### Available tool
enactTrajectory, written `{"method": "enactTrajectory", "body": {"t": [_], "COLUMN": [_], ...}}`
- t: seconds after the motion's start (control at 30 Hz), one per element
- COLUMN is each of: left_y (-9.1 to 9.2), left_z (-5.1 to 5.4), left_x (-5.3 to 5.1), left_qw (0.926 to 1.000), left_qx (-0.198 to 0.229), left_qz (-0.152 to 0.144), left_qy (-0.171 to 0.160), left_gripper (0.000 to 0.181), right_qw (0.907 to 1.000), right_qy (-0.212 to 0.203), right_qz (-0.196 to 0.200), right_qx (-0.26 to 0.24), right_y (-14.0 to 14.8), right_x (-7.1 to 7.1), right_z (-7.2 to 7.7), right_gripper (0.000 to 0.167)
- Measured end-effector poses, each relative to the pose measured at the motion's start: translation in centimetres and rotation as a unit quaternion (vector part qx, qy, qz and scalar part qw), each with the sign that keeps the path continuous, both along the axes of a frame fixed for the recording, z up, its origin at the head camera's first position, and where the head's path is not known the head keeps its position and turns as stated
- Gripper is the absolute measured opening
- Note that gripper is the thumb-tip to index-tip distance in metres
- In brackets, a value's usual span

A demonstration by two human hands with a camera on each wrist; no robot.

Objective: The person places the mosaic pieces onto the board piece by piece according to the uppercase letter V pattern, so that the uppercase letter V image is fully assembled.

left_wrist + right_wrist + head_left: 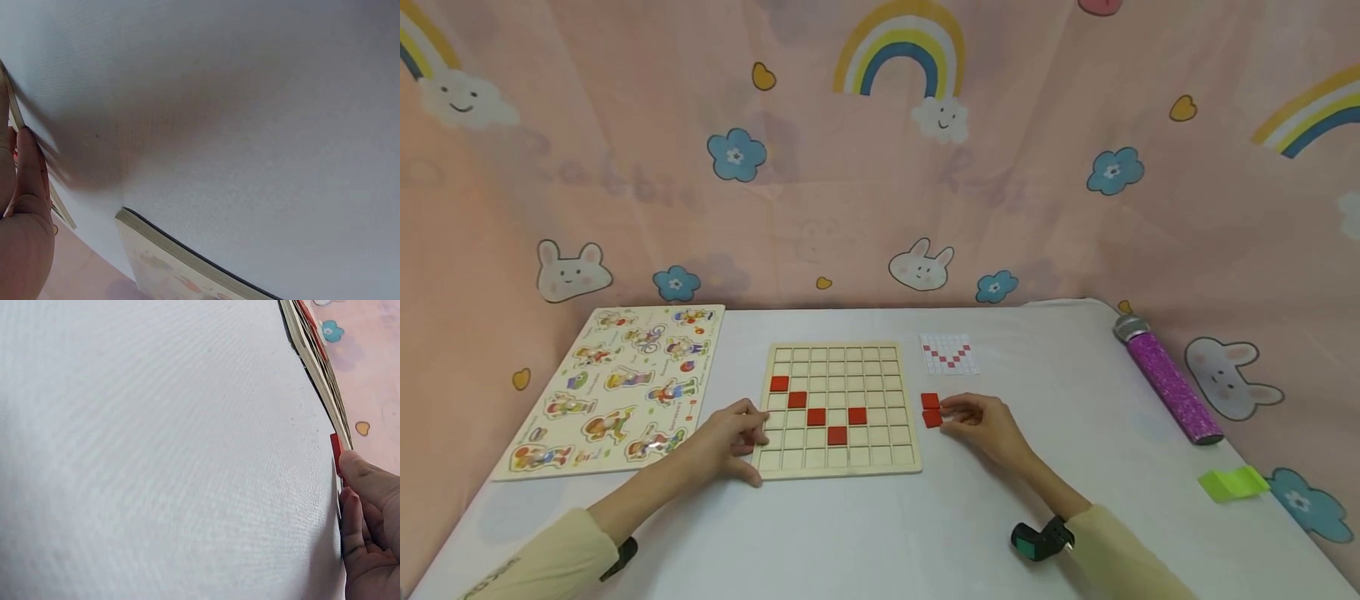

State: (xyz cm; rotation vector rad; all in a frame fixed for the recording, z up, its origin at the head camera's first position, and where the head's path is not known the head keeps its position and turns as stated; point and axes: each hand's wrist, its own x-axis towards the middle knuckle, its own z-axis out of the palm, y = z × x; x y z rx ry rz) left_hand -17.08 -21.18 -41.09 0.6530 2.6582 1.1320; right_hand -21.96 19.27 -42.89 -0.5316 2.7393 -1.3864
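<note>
A pale wooden grid board (871, 467) lies mid-table, with several red square tiles (837, 435) forming a slanting line and one tile (857, 416) up to the right. Along its left edge rests my left hand (730, 442), thumb by the near corner; in the left wrist view its fingers (30, 165) lie against the board's side. Right of the board lie two loose red tiles (930, 401), one behind the other. My right hand (988, 427) is at their right side, thumb and fingertips apart; the right wrist view shows the thumb (356, 469) touching a red tile (336, 452).
A small pattern card (950, 354) with a red V of squares lies behind the loose tiles. A picture puzzle board (617, 400) is at the left. On the right are a glittery purple microphone (1172, 379) and a bright green piece (1234, 483). A patterned pink cloth hangs behind.
</note>
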Motion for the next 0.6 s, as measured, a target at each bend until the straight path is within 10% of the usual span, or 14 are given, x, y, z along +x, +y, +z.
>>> {"method": "enactTrajectory", "body": {"t": [0.6], "left_y": [0.22], "left_z": [0.17], "left_x": [0.13], "left_qw": [0.9999], "left_qx": [0.007], "left_qz": [-0.005], "left_qy": [0.008], "left_gripper": [0.044], "right_qw": [0.9973], "right_qy": [-0.031], "right_qz": [0.067], "right_qx": [-0.005], "right_y": [-0.29], "right_x": [-0.14], "right_z": [-0.07], "right_gripper": [0.035]}}
